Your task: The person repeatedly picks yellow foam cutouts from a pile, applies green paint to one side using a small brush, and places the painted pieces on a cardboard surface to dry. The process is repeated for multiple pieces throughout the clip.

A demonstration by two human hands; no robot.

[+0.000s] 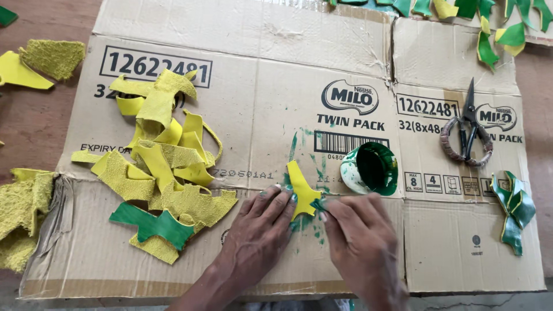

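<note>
A yellow leather cut-out [301, 187] lies on a flattened cardboard box [259, 109], with green paint smears around it. My left hand [259, 230] presses flat on the lower left part of the piece, fingertips stained green. My right hand [360, 239] pinches a small green-soaked dauber against the piece's right edge. Just beyond it lies a small tipped cup of green paint [371, 169].
A heap of yellow leather scraps [164, 167] with one green-painted piece [151, 223] lies to the left. Scissors with wrapped handles [468, 129] rest at the right, above a finished green piece [514, 208]. More green and yellow pieces [495, 23] sit at the top right.
</note>
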